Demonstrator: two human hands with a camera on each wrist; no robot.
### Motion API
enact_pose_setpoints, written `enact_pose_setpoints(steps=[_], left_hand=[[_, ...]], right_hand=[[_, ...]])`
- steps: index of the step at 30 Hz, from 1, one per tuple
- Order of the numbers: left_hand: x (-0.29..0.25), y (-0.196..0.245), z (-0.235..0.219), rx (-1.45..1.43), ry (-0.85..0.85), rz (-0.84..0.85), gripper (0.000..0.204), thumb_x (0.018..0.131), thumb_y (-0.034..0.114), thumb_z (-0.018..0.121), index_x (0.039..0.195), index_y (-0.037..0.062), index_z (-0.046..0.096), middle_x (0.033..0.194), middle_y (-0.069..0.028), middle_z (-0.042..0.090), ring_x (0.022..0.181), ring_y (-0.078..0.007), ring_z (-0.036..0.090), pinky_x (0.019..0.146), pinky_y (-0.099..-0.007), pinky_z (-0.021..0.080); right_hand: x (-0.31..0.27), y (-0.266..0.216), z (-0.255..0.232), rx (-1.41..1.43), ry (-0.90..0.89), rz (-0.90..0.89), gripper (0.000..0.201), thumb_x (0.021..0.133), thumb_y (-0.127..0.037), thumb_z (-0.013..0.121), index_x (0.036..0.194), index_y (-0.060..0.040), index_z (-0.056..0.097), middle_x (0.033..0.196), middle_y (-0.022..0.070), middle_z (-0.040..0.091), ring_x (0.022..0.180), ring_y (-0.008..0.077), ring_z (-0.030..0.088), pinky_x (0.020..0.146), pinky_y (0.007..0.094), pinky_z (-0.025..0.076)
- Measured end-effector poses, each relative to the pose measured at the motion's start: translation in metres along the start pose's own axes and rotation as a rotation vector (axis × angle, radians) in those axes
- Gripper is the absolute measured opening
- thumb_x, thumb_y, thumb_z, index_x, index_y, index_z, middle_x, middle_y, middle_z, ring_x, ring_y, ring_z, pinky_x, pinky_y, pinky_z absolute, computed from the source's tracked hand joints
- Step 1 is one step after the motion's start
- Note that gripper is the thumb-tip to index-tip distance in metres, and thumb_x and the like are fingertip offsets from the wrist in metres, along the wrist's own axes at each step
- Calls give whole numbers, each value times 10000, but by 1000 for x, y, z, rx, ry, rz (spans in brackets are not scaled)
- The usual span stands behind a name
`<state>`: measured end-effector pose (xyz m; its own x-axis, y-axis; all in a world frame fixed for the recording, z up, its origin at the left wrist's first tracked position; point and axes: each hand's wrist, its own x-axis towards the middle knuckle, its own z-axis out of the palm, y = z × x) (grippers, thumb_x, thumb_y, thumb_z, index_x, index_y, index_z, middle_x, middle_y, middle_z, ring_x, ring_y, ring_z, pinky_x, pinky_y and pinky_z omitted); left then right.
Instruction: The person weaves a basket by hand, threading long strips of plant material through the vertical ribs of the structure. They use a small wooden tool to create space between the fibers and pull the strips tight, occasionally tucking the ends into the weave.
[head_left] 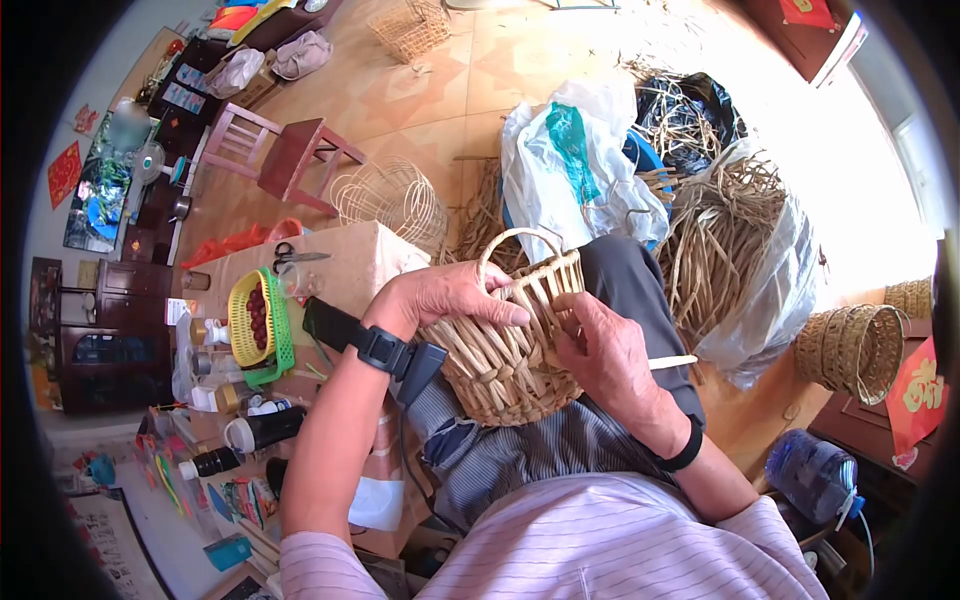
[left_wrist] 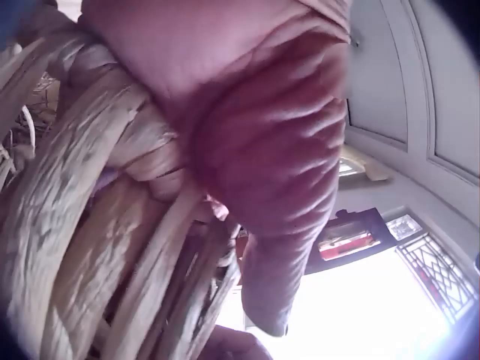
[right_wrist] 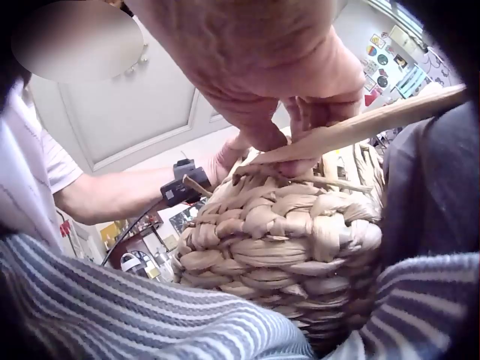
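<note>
A half-woven straw basket [head_left: 505, 360] with a loop handle [head_left: 512, 245] sits on my lap. My left hand [head_left: 450, 295] lies over its near rim, fingers reaching across the top and holding it steady; in the left wrist view the hand [left_wrist: 262, 150] fills the frame against the weave [left_wrist: 90, 247]. My right hand [head_left: 600, 345] is at the rim's right side. It pinches a flat straw strip [right_wrist: 360, 127] against the top of the basket [right_wrist: 285, 240], and the strip's free end [head_left: 672, 361] sticks out to the right.
A cardboard-topped table [head_left: 350, 255] at left carries scissors [head_left: 295, 257], a yellow basket of red fruit [head_left: 255, 318] and bottles. A wire frame [head_left: 390, 200], bags of straw [head_left: 740, 260], a finished basket [head_left: 850, 350] and a red stool [head_left: 290, 155] stand on the floor.
</note>
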<state>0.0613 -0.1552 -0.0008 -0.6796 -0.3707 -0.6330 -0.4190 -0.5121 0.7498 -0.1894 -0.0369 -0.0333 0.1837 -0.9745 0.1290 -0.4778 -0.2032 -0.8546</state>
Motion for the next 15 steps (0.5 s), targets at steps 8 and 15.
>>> enact_pose_setpoints(steps=[8,15], left_hand=[[-1,2,1,72,-18,36,575,929,267,892,1429,37,722,1249,-59,800,1063,-125,743,959,-316,602],[5,-9,0,-117,-66,-46,592,922,215,885,1454,33,704,1270,-70,797,1087,-145,760,995,-328,609]], right_hand=[[-4,4,1,84,-18,84,314,902,10,742,1150,-56,561,836,141,703,742,369,737,663,465,588],[-7,7,4,74,-3,-4,200,928,13,702,1071,-59,582,899,150,699,792,417,721,671,490,581]])
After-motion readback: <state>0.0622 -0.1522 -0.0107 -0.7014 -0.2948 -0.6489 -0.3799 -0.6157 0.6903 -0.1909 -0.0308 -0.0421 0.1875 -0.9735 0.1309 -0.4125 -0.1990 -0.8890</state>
